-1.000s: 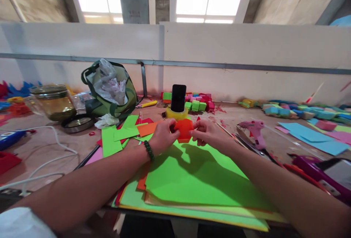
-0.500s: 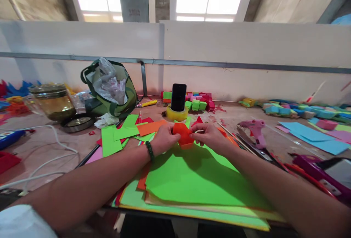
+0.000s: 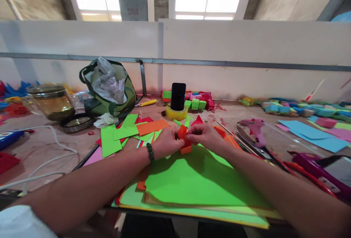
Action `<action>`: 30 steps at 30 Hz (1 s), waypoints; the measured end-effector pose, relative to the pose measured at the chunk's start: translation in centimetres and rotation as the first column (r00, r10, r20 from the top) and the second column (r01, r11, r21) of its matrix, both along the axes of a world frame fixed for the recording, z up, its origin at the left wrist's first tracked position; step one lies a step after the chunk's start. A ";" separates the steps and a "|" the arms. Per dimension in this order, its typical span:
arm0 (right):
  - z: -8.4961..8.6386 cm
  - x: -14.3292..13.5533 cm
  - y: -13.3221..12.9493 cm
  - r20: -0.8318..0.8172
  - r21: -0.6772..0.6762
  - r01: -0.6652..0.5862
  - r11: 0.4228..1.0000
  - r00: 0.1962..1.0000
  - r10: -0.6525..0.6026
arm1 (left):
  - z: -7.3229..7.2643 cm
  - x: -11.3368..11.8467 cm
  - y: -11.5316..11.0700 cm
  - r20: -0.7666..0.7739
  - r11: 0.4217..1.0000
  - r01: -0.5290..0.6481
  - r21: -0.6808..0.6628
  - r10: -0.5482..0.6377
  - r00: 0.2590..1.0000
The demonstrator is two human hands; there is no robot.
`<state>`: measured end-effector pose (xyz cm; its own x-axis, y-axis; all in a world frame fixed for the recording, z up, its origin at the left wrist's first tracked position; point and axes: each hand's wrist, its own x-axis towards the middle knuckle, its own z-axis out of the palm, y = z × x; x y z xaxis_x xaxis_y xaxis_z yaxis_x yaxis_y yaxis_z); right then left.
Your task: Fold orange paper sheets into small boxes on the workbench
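Observation:
Between my two hands is a small piece of folded orange paper, partly hidden by the fingers. My left hand, with a dark green bead bracelet above it, pinches the paper from the left. On the other side, the fingertips of my right hand are closed on its right edge. Both hands hover over the far end of a stack of coloured paper sheets, bright green on top. Cut green strips and an orange strip lie just left of my left hand.
A phone stands in a yellow tape roll behind the hands. To the right are a pink glue gun, scissors and blue paper. A glass jar and a green bag stand left.
The orange paper has gone from a flatter, wider face to a folded, narrower shape. My hands have come closer together around it.

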<state>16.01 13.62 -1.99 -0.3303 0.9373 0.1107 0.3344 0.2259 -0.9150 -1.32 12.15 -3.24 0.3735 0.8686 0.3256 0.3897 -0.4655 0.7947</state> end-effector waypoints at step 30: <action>1.2 1.3 0.0 0.030 0.063 -0.153 0.986 0.988 0.151 | 0.2 -0.7 1.0 0.243 1.000 0.019 0.006 -0.020 0.970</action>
<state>17.30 13.66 -0.82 -0.4719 0.8671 0.1597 0.3146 0.3348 -0.8882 -2.04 13.14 -3.07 0.2995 0.8606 0.4119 0.1765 -0.4743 0.8625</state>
